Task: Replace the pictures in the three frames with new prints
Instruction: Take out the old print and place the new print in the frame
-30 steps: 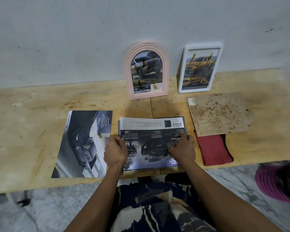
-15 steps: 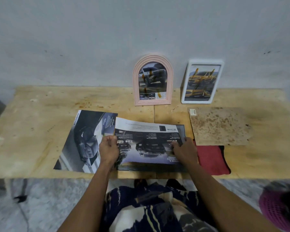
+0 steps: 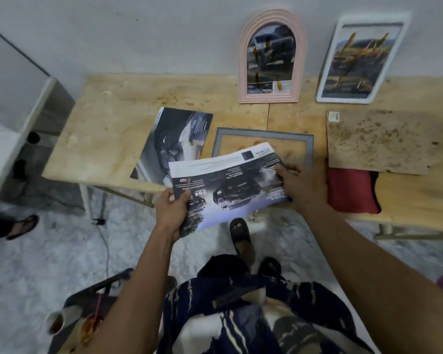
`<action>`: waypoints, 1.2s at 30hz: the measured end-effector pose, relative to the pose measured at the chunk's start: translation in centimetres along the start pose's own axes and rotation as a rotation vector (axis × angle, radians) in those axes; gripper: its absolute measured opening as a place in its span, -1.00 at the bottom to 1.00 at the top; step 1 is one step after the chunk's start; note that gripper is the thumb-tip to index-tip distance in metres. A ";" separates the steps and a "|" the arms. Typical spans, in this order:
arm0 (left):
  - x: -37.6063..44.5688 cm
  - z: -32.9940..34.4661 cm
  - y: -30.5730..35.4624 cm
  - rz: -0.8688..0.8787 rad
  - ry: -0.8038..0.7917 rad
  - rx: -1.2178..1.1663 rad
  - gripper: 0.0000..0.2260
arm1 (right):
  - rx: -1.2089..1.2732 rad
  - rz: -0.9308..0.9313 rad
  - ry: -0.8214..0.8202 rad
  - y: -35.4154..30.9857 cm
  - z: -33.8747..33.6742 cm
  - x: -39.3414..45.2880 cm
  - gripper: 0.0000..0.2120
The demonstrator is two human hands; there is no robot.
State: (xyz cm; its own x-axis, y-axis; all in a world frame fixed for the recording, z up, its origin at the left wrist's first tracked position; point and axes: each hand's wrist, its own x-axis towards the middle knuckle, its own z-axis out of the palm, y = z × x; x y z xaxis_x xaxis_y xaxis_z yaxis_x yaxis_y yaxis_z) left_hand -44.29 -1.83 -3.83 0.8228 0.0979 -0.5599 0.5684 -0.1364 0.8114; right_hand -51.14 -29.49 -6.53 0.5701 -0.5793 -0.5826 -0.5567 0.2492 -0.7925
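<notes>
A dark car print (image 3: 225, 185) with a white upper edge is lifted off the wooden table (image 3: 118, 123), tilted. My left hand (image 3: 172, 213) grips its lower left corner and my right hand (image 3: 302, 186) pinches its right side. Under it lies a grey rectangular frame (image 3: 264, 135), face down and empty, with the table showing through. A second car print (image 3: 177, 139) lies flat to its left. Against the wall lean a pink arched frame (image 3: 273, 57) and a white rectangular frame (image 3: 361, 60), each with a car picture inside.
A stained brown backing board (image 3: 381, 141) lies at the right, overlapping a red cloth (image 3: 351, 190). A white cabinet (image 3: 13, 118) stands at the left. On the floor are a sandalled foot (image 3: 21, 227), a cable (image 3: 105, 241) and a cup (image 3: 59, 323).
Both hands have lifted the car print off the grey frame and drawn it back toward me, uncovering the frame. The view has pulled back and tipped down toward the floor.
</notes>
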 end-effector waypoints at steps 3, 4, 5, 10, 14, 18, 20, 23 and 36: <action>-1.5 -3.1 -0.6 -0.054 0.049 -0.151 -0.82 | 0.166 0.055 -0.055 1.3 1.5 -0.6 -0.49; -1.7 -3.9 -0.5 -0.052 0.072 -0.211 -0.81 | 0.237 0.094 -0.054 1.1 2.0 -1.3 -0.43; -1.6 -4.4 -0.2 -0.045 0.093 -0.272 -0.81 | 0.312 0.130 -0.048 0.4 2.6 -2.3 -0.42; 0.5 -5.7 0.8 -0.050 0.162 -0.511 -0.79 | 0.393 0.188 -0.261 -1.9 7.7 -5.6 -0.36; 2.9 -6.5 1.5 -0.067 0.107 -0.596 -0.70 | 0.253 0.078 -0.354 -3.9 14.4 -6.7 -0.64; 7.3 -9.9 2.7 -0.118 0.036 -0.571 -0.67 | 0.095 -0.080 -0.196 -6.4 21.4 -6.0 -0.71; 10.1 -12.1 4.1 -0.145 -0.024 -0.526 -0.67 | 0.036 -0.108 -0.190 -7.5 24.7 -4.9 -0.66; 15.1 -16.6 7.0 -0.116 -0.067 -0.500 -0.73 | -0.066 -0.126 -0.190 -9.1 29.4 -2.9 -0.56; 33.6 -30.8 14.6 0.009 -0.069 0.376 -0.69 | -0.235 -0.115 -0.173 -12.2 46.7 -3.0 -0.65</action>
State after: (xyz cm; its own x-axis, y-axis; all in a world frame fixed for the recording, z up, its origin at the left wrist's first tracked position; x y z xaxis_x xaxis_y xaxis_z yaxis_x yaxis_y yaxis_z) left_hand -8.48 29.85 -5.63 0.8188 0.0304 -0.5733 0.5119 -0.4906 0.7052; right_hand -17.80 5.46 -3.57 0.7208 -0.4474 -0.5294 -0.5951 -0.0080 -0.8036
